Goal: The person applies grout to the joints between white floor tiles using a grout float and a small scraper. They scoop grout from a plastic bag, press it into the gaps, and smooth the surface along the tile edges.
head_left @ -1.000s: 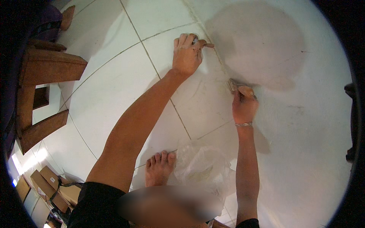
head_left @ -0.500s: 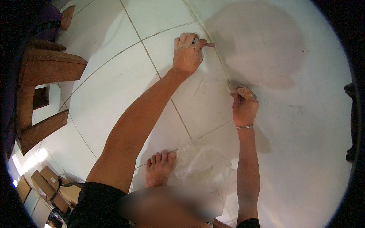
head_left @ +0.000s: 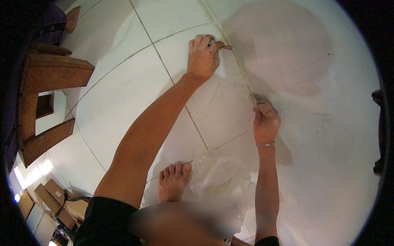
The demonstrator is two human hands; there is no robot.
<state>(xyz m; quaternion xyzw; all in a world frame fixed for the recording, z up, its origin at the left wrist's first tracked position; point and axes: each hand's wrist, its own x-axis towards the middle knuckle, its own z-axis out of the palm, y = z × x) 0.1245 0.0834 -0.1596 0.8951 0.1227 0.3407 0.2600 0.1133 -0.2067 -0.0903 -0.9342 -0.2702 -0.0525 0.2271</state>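
Observation:
My left hand [head_left: 203, 57] rests on the white floor tile, its fingers curled and one digit stretched to the seam [head_left: 236, 61] where tiles meet the pale wall. A small grey-white bit shows between its fingers; its kind is unclear. Lower along the same seam, my right hand [head_left: 266, 125] is closed, thumb and fingers pinched together against the wall's base. What it holds, if anything, is hidden by the fingers. A bracelet [head_left: 265, 144] circles the right wrist. Between my forearms, a crumpled clear plastic bag [head_left: 219, 176] lies beside my bare foot [head_left: 174, 180].
A brown wooden stool [head_left: 57, 71] stands at the left, with another person's bare foot [head_left: 72, 18] behind it. Cardboard boxes [head_left: 69, 205] and a black strap are at the lower left. The pale wall [head_left: 328, 164] fills the right side.
My right hand has slid a little toward me along the seam, and its fingers have turned inward. The left hand has hardly moved.

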